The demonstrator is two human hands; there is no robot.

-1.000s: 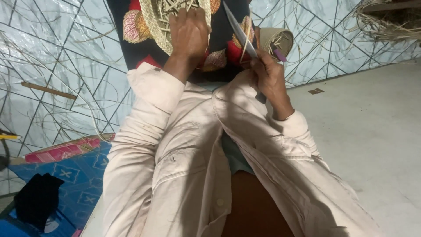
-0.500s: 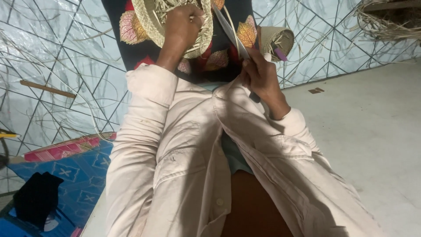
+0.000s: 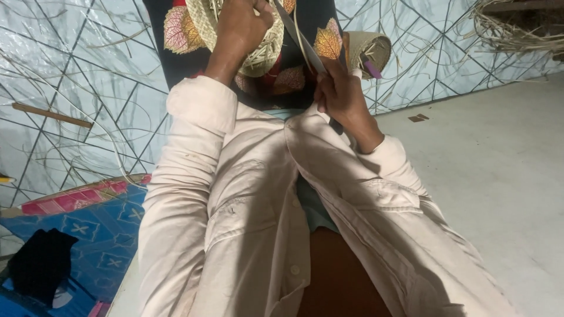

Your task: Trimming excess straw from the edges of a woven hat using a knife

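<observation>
At twelve o'clock, over a dark cloth [image 3: 305, 23] printed with leaves, the left hand [image 3: 241, 26] grips a woven straw basket [image 3: 261, 53], fingers curled shut on its rim. At one o'clock the right hand [image 3: 338, 97] holds a knife [image 3: 299, 38], fingers clamped on the handle, blade slanting toward the basket. A second basket [image 3: 367, 47] lies just beyond.

Weaving in the lap

Woven basket [image 3: 258, 44] lies on the lap cloth [image 3: 305, 23]; knife [image 3: 299, 38] to its right, mat [image 3: 76, 235] far left.

Soft, even daylight; sharp focus, faint shadows.
</observation>
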